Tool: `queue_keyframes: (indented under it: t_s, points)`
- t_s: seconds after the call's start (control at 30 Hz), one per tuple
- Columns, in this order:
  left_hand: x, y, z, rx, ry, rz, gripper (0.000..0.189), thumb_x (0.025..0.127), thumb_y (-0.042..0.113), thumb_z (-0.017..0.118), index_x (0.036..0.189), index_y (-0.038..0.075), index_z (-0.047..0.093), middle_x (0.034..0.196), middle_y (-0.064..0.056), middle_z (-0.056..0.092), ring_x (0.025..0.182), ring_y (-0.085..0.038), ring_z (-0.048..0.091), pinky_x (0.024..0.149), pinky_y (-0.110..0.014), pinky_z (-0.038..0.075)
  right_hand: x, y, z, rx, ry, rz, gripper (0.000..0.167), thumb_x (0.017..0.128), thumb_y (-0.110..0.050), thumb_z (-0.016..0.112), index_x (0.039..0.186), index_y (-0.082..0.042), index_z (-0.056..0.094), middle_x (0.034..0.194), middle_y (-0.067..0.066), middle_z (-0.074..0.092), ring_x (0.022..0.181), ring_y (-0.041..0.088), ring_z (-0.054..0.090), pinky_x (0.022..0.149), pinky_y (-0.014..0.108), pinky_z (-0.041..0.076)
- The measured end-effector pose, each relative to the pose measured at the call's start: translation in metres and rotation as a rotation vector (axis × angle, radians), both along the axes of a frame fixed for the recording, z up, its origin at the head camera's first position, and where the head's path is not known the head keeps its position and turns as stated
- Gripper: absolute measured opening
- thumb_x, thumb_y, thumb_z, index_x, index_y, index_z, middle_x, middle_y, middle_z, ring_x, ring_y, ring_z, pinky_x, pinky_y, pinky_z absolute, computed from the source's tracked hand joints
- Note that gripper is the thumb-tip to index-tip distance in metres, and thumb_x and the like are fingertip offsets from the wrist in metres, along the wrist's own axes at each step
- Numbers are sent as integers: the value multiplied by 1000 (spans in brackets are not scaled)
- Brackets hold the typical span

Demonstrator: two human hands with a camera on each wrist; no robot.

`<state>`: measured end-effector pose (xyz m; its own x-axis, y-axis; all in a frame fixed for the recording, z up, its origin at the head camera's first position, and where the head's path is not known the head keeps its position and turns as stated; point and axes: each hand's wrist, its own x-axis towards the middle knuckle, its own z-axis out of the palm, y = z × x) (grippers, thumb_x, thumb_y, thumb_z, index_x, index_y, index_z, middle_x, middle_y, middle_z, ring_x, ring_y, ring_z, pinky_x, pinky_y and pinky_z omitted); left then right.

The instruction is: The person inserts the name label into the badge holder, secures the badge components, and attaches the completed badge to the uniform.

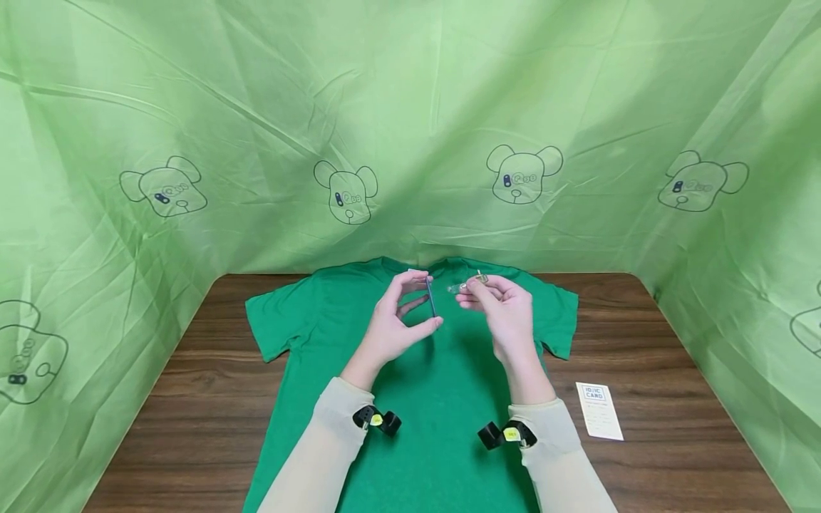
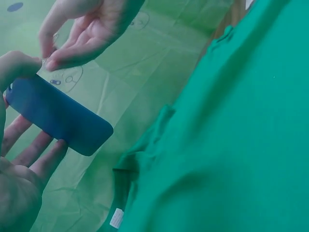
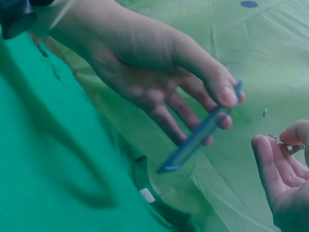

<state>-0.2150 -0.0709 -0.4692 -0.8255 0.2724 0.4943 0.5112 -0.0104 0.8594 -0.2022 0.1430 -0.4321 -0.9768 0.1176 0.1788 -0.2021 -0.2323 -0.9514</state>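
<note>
My left hand (image 1: 393,328) holds a flat blue ID card holder (image 2: 58,113) by its edges, between thumb and fingers. In the head view the holder stands nearly edge-on, above the upper chest of a green T-shirt (image 1: 449,449). A small slot shows at its end near the thumb in the left wrist view. My right hand (image 1: 509,313) pinches a small metal badge clip (image 1: 482,278) with a clear strap (image 1: 455,288) pointing toward the holder. A narrow gap separates strap and holder in the head view. Fingers partly hide the clip.
The T-shirt lies spread on a dark wood table (image 1: 212,399), collar at the far side. A white printed ID/IC card insert (image 1: 599,412) lies on the wood at the right. Green fabric walls (image 1: 410,107) with bear-head prints stand around the back and sides.
</note>
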Motion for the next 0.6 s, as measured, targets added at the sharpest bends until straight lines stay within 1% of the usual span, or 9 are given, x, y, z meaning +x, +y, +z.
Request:
queue_keyframes:
  t_s: [0.07,0.13,0.23,0.33,0.43,0.47,0.53,0.6]
  points:
    - [-1,0,-1,9,-10,5,79,86,-8,89,153,9,51,153,-11,59,141,-39,58,114,-50,52,-1,3,0,-8,-4,-21,30,104,-12,78,111,17,72,91,12,81,79,21,81,79,38,67]
    - [-1,0,-1,12,-19,4,81,85,-10,89,153,8,50,153,-13,59,140,-40,58,114,-53,52,-1,5,0,-9,-1,-24,30,104,-12,78,111,16,72,92,12,81,79,21,81,79,37,67]
    - [-2,0,-2,13,-24,2,82,84,-11,89,154,7,50,152,-14,59,139,-37,59,113,-55,53,0,4,1,-5,18,-22,28,103,-13,79,111,13,73,94,11,82,79,22,81,78,38,67]
    - [-2,0,-1,14,-23,8,81,85,-10,89,154,8,51,152,-14,59,138,-34,60,113,-56,53,0,3,1,10,55,-33,30,102,-13,80,115,13,73,98,10,81,81,23,81,77,38,67]
    - [-2,-2,0,20,-20,10,78,87,-7,89,153,13,52,151,-10,60,138,-32,60,114,-54,53,1,4,1,24,85,-54,33,102,-12,81,121,13,73,105,10,81,89,26,82,78,38,67]
    - [-1,-2,0,22,-21,10,77,88,-6,89,153,14,53,151,-9,60,138,-32,60,114,-52,53,2,6,2,28,92,-57,33,102,-12,80,122,13,73,107,13,81,91,27,82,79,38,67]
    - [-1,-3,1,28,-20,7,76,89,-4,89,153,16,53,151,-9,60,139,-35,60,114,-51,53,3,9,4,38,101,-58,31,102,-12,79,122,11,74,112,15,81,97,27,82,81,37,67]
    - [0,-4,1,31,-23,4,75,89,-2,89,153,18,54,151,-7,61,139,-35,59,115,-48,53,4,14,6,36,99,-54,29,103,-11,79,122,10,75,114,17,81,99,27,82,82,37,67]
